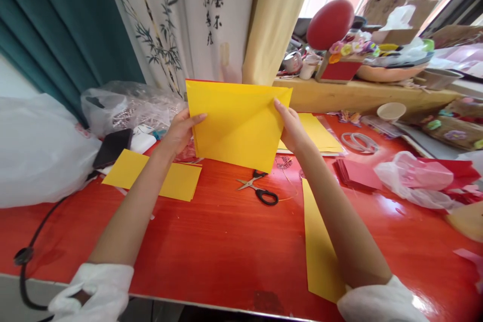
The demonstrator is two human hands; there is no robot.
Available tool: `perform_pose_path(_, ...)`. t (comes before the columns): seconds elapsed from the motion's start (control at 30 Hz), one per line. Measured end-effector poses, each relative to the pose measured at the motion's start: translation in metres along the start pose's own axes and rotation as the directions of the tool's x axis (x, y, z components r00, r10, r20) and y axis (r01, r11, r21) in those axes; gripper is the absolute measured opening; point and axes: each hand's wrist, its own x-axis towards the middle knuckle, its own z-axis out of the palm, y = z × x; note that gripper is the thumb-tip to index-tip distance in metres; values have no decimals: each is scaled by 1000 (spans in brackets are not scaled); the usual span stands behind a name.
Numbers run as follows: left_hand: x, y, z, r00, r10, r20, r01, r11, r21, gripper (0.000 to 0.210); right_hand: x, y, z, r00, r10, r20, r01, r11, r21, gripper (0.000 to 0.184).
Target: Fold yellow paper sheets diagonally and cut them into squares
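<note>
A yellow sheet of paper (236, 123) is held up above the table, with a thin red edge showing along its top left. My left hand (183, 128) grips its left side, thumb across the front. On the right side my right hand (289, 123) pinches it the same way, thumb near the upper corner. The fingers behind the sheet are hidden. Below it lie scissors (258, 188) with black handles, blades spread. Yellow paper strips (181, 181) rest under my left forearm, and another yellow strip (319, 246) lies partly beneath my right forearm.
The red table (211, 251) also bears more yellow paper (319, 133), red paper pieces (356, 173), a coil of clear tape or tubing (360, 143) and a phone (113, 148). A white plastic bag (41, 151) bulges at left. The cluttered wooden sill (362, 93) runs behind.
</note>
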Motion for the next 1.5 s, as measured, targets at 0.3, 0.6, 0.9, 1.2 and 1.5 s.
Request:
perform_pose_path(0.3,5,-9,12,974,134,-184,-138,990,-10,32,-4,-7,5,999,-20,31,19,999,32,36)
perform_pose_path(0.6,-6,5,36,966,224,-131,-227,974,-4,36,-5,-14,23,973,-160,-164,164,986,12,32)
perform_pose_path(0.9,1,-1,30,886,329,-327,-336,941,37,20,-9,-16,22,999,-47,10,47,999,13,34)
perform_pose_path(1.2,3,1,23,883,354,-308,-306,932,196,23,-11,-20,20,991,92,98,-93,996,-3,27)
perform_pose_path(1.5,-1,29,28,957,120,-265,-98,991,95,23,-5,-26,16,980,-137,-142,117,983,-140,25)
